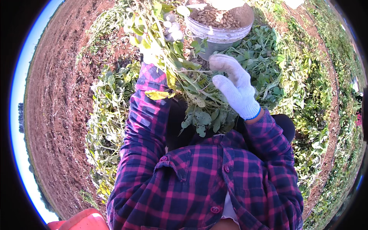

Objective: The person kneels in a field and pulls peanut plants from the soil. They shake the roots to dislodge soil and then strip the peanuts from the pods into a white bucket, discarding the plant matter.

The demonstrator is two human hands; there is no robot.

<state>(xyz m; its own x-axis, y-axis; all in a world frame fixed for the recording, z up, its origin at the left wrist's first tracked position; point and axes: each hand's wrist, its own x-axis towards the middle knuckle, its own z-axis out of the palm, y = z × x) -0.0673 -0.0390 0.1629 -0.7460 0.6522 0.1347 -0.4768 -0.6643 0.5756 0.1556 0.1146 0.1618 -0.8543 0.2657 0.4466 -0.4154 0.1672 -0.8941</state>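
Note:
My left hand (173, 28), in a pale knitted work glove, grips a bundle of uprooted peanut plants (184, 70). The leafy stems run down from it toward my lap, some leaves yellow and others spotted with holes. Strong sunlight washes out part of that glove and the stems. To the right of the bundle is my right hand (237, 86), in a white knitted glove with a blue cuff edge. Its thumb and curled fingers are apart with nothing visible between them. Just beyond both hands stands a whitish plastic bucket (220, 36) containing many unshelled peanuts (215, 18).
Cut green plants (256, 54) lie heaped beside the bucket, on its right. Leafy rows (313, 115) run along the right side, and more plants (107, 120) lie at the left. Bare brown soil (60, 115) stretches farther left. A red plastic object (83, 221) is at the lower left.

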